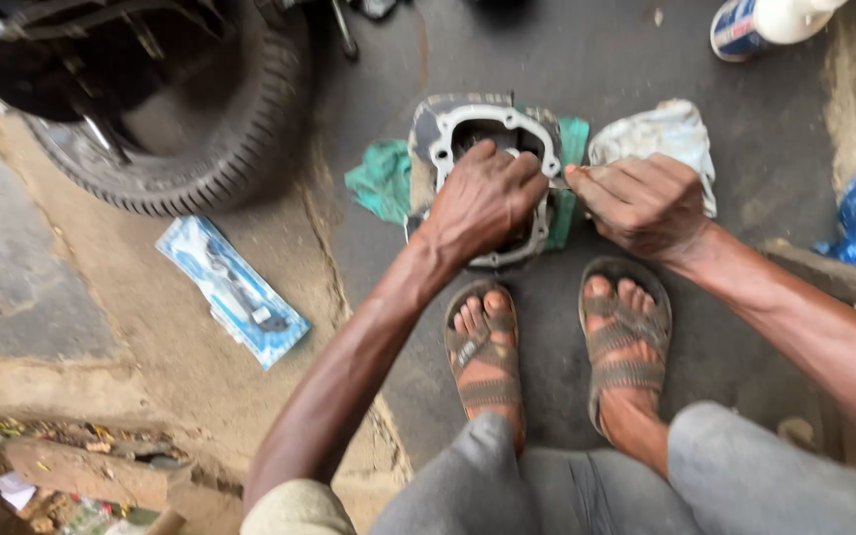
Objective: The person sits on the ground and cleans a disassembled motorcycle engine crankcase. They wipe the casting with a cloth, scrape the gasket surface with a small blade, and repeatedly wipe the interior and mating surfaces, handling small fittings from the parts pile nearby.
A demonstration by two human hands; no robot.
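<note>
Rubber tyre (200, 149) of a motorcycle stands well left of the grip, out of the way. Grey metal engine cylinder (492, 139) lies open-face up on a green cloth (383, 178) on the ground, likely to keep it off the grit. Left hand (482, 198) presses down on its rim, steadying it. Right hand (641, 203), just beside, pinches a thin tool (559, 183) toward the rim. White rag (661, 134) behind that hand; flat blue packet (235, 292) lies left.
</note>
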